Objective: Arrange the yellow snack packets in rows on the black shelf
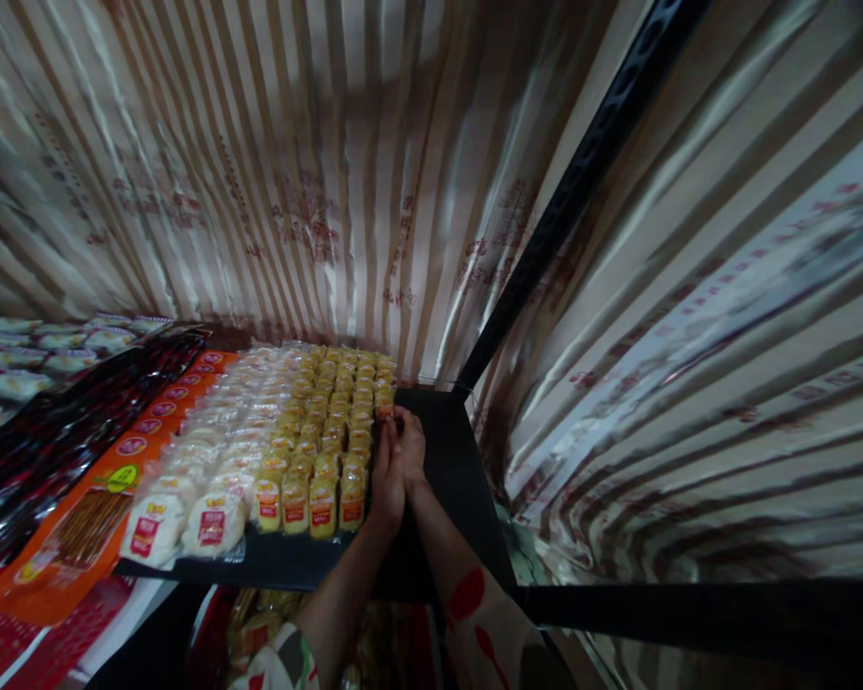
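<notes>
Rows of yellow wrapped cakes [323,450], in clear packets with red and orange labels, stand on a black shelf [450,450]. Along their right side, my left hand [387,479] and my right hand [412,448] are close together, one against the other. The fingers of both are closed around a wrapped cake [384,398] at the right-hand row, towards the back. My fingertips partly cover this packet. The left palm side lies beside the nearer packets of that row.
Left of the cakes are white round packets [213,524], orange snack bags [90,522] and dark shiny packets [64,412]. Under the shelf, a red crate [205,637] contains more yellow packets. A black metal post [547,249] rises behind, before striped plastic sheeting [316,163].
</notes>
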{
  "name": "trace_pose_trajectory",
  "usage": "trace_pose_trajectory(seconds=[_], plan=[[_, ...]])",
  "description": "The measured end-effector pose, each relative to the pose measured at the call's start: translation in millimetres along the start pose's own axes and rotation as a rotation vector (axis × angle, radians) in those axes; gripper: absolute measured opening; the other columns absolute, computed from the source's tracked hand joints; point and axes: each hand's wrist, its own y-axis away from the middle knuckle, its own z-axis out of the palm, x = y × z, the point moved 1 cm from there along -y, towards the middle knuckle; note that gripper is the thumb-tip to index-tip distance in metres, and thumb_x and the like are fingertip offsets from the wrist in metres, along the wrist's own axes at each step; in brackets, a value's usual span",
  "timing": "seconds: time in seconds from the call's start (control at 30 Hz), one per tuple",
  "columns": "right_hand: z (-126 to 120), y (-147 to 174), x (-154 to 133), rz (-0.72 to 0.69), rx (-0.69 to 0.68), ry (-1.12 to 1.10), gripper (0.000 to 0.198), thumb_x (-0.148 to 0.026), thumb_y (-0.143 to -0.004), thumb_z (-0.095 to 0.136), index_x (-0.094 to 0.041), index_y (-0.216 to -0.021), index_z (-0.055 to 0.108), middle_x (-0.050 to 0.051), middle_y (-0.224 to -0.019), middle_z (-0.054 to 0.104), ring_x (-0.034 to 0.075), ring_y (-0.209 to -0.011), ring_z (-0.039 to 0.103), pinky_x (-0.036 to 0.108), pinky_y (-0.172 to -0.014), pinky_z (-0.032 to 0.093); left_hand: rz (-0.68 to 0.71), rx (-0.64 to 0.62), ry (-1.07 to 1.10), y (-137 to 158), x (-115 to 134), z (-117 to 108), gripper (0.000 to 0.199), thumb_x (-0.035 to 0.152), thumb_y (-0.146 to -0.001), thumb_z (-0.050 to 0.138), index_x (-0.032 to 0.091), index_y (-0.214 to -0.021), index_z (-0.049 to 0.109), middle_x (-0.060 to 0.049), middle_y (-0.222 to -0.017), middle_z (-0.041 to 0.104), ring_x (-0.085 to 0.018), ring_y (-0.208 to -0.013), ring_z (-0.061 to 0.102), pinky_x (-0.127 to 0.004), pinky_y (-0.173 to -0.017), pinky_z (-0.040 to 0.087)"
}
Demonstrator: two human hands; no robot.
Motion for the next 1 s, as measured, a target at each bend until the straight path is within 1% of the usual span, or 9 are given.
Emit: trace_pose_trajectory(seconds=[0.17,0.27,0.33,0.5,0.6,0.7,0.8,0.9,1.0], plan=[[1,-3,2,-0.006,-0.009,0.029,0.028,-0.037,-0.078,0.048,-0.019,-0.092,0.063,0.007,-0.088,0.060,0.018,-0.078,0.057,0.031,-0.075,0.047,-0.063,-0.016,-0.013,-2,-2,1,0.049,0.027,-0.093,0.028,0.015,-0.141,0.027,-0.007,-0.149,0.025,-0.017,-0.137,0.021,-0.035,-0.114,0.019],[0,-3,3,-0.023,-0.031,0.024,0.028,-0.036,-0.076,0.049,-0.018,-0.091,0.063,0.007,-0.086,0.061,0.019,-0.081,0.056,0.031,-0.077,0.047,-0.086,-0.001,-0.002,-2,0,2,0.048,0.030,-0.093,0.028,0.018,-0.140,0.029,-0.005,-0.149,0.027,-0.017,-0.137,0.021,-0.035,-0.114,0.019],[-1,-3,5,-0.016,-0.028,-0.001,0.029,-0.036,-0.074,0.051,-0.017,-0.092,0.064,0.007,-0.087,0.061,0.020,-0.081,0.056,0.032,-0.078,0.047,-0.095,0.018,-0.005,-1,1,2,0.048,0.030,-0.093,0.029,0.018,-0.139,0.031,-0.006,-0.148,0.027,-0.017,-0.137,0.022,-0.035,-0.114,0.019],[-3,-2,9,0.048,0.012,-0.101,0.041,-0.038,-0.068,0.058,-0.013,-0.101,0.062,0.011,-0.098,0.057,0.020,-0.085,0.057,0.032,-0.076,0.050,-0.060,0.011,-0.057,6,6,3,0.049,0.025,-0.093,0.030,0.010,-0.139,0.030,-0.011,-0.147,0.030,-0.020,-0.137,0.024,-0.039,-0.114,0.020],[-10,7,6,0.077,0.035,-0.099,0.043,-0.038,-0.067,0.060,-0.013,-0.103,0.061,0.012,-0.100,0.058,0.021,-0.087,0.056,0.034,-0.077,0.049,-0.044,-0.001,-0.086,16,13,3,0.048,0.022,-0.091,0.030,0.014,-0.139,0.031,-0.009,-0.145,0.035,-0.020,-0.136,0.026,-0.042,-0.113,0.023],[-22,29,0,0.068,0.058,-0.069,0.040,-0.037,-0.072,0.055,-0.014,-0.104,0.061,0.011,-0.100,0.059,0.020,-0.087,0.056,0.036,-0.082,0.047,-0.020,0.015,-0.104,38,20,-3,0.046,0.023,-0.090,0.032,0.018,-0.136,0.037,-0.008,-0.140,0.042,-0.020,-0.132,0.035,-0.040,-0.112,0.028],[-32,66,-5,0.078,0.006,-0.062,0.036,-0.034,-0.078,0.047,-0.014,-0.105,0.061,0.010,-0.101,0.059,0.020,-0.090,0.056,0.036,-0.084,0.046,0.037,0.021,-0.158,73,22,-18,0.044,0.025,-0.089,0.034,0.014,-0.130,0.045,-0.011,-0.135,0.048,-0.020,-0.126,0.042,-0.038,-0.110,0.031],[-41,112,-12,0.065,-0.052,-0.097,0.032,-0.032,-0.081,0.043,-0.017,-0.103,0.061,0.009,-0.102,0.058,0.018,-0.086,0.059,0.033,-0.081,0.047,0.101,-0.043,-0.204,117,17,-42,0.042,0.028,-0.089,0.036,0.017,-0.128,0.047,-0.009,-0.133,0.050,-0.019,-0.124,0.044,-0.038,-0.108,0.032],[-48,160,-23,-0.001,-0.104,-0.104,0.029,-0.028,-0.083,0.039,-0.020,-0.099,0.062,0.007,-0.102,0.058,0.016,-0.082,0.059,0.033,-0.081,0.048,0.137,-0.118,-0.216,161,7,-72,0.042,0.030,-0.089,0.037,0.019,-0.128,0.046,-0.009,-0.131,0.051,-0.019,-0.122,0.045,-0.038,-0.106,0.034]])
